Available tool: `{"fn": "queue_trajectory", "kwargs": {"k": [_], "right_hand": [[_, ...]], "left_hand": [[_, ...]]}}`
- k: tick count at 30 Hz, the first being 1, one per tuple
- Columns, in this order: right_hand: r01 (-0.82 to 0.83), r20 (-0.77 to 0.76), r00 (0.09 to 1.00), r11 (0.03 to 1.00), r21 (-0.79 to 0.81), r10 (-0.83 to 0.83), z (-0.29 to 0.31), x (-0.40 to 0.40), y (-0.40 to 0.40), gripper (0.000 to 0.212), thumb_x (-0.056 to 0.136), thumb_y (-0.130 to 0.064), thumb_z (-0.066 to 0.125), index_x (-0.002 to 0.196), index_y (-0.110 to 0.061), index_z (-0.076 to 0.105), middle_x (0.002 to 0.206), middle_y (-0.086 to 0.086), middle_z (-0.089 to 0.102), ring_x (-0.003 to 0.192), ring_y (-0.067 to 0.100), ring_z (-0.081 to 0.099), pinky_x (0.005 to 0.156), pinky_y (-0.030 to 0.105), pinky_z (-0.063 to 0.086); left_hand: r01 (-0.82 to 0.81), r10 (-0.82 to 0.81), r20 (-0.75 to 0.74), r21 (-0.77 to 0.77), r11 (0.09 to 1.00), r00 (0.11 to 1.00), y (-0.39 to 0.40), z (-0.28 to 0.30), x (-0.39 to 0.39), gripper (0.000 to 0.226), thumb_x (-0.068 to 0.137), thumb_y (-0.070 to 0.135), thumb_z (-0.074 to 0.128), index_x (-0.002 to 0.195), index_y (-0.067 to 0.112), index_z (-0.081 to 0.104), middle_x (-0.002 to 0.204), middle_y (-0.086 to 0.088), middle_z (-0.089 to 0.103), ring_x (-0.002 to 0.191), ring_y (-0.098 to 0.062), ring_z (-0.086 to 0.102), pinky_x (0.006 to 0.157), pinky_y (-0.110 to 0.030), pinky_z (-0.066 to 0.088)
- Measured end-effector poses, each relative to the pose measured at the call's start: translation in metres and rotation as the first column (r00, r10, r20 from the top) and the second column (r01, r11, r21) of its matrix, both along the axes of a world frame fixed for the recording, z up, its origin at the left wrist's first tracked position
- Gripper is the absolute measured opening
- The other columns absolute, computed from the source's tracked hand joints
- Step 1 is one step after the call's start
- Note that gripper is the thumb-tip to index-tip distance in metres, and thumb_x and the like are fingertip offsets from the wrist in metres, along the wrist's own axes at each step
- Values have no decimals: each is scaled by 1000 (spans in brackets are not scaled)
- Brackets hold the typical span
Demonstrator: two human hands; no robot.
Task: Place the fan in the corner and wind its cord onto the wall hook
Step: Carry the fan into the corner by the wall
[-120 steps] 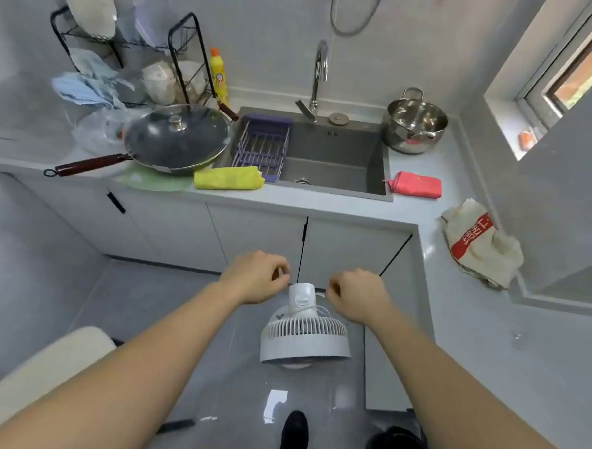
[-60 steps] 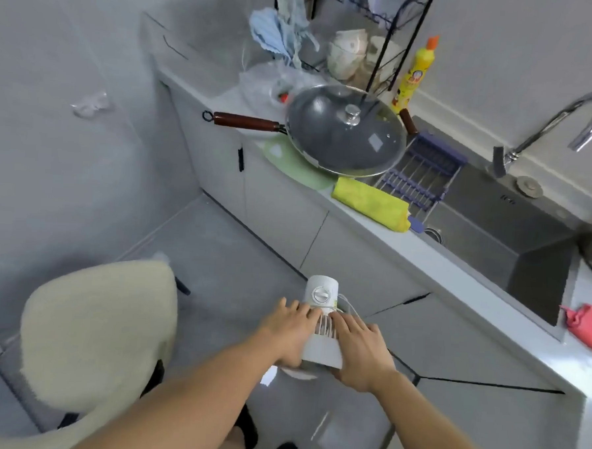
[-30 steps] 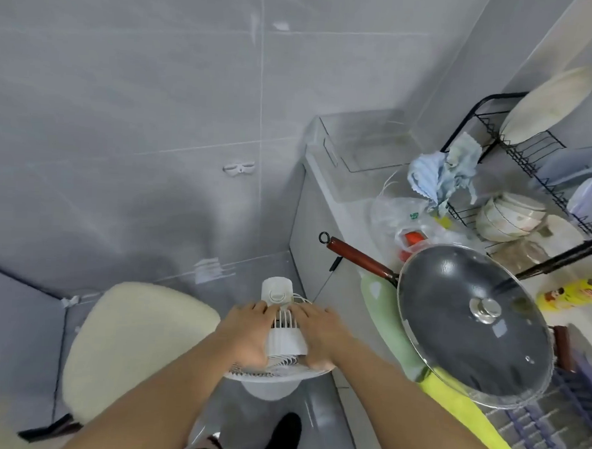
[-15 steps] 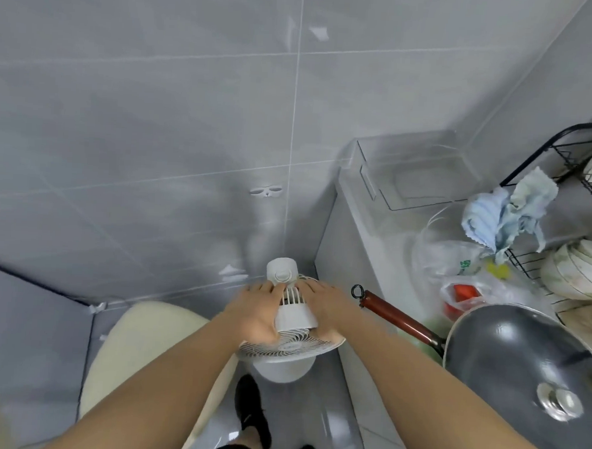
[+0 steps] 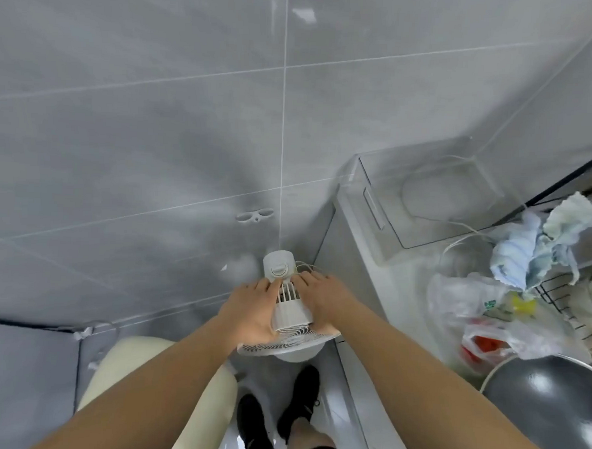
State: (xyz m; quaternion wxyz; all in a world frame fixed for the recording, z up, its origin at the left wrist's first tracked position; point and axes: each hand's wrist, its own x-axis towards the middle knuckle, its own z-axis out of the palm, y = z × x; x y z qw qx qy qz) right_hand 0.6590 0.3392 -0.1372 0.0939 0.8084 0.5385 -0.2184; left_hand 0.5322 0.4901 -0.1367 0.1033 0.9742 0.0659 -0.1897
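Note:
A small white fan (image 5: 288,309) hangs between my hands above the floor, close to the corner where the grey tiled wall meets the counter's end. My left hand (image 5: 252,311) grips its left side and my right hand (image 5: 320,296) grips its right side, fingers wrapped round the motor housing. A thin white cord (image 5: 304,266) loops out behind the fan's back knob. A white double wall hook (image 5: 254,216) sits on the tile above the fan.
A cream-cushioned chair (image 5: 125,370) stands at lower left beside my feet (image 5: 278,405). The counter (image 5: 372,249) on the right carries a clear plastic box (image 5: 433,197), plastic bags, blue cloths (image 5: 540,244), a dish rack and a lidded wok (image 5: 552,409).
I have turned from the sink to the wall corner, carrying the fan in both hands. The fan has come closer to the wall and sits lower under the hook.

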Motion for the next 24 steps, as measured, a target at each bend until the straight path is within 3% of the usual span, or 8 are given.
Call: {"fn": "queue_trajectory", "kwargs": {"k": [5,15,17,21,24], "right_hand": [[-24,-33,999,1000,-9,24,-11,44,1,111,67,-30,87,157,-13,24,150,5,44,136,27,46,113,40,40],[-64,-88,994,995,78,70,-46,95,0,104,74,-42,80,156,-9,26,156,8,39,135,29,44,112,41,39],[-63,-109,991,995,84,72,-55,93,-6,99,78,-40,80,156,-10,28,157,9,38,138,29,41,117,41,36],[-68,-116,990,996,59,74,-71,92,-20,101,75,-34,83,156,-11,27,157,9,36,143,28,37,121,41,27],[-73,-140,987,996,50,79,-71,98,-27,103,76,-30,82,158,-10,24,161,10,33,147,29,33,125,42,23]], "left_hand": [[-6,7,-6,30,1000,1000,-2,-12,42,107,69,63,73,153,14,26,133,-8,55,115,-28,59,100,-39,44],[-75,78,-65,60,995,995,-7,-44,90,113,72,80,60,155,12,22,140,-11,47,125,-30,48,112,-40,33],[-74,78,-94,46,996,993,-16,-49,89,107,76,75,59,153,11,24,143,-12,46,129,-31,46,114,-41,31],[-77,85,-144,60,995,986,-32,-61,88,91,82,45,62,156,12,21,146,-12,44,129,-30,44,114,-39,30],[-72,83,-154,74,995,985,-37,-67,91,90,81,43,61,156,13,21,144,-11,44,126,-29,45,112,-39,31]]}}
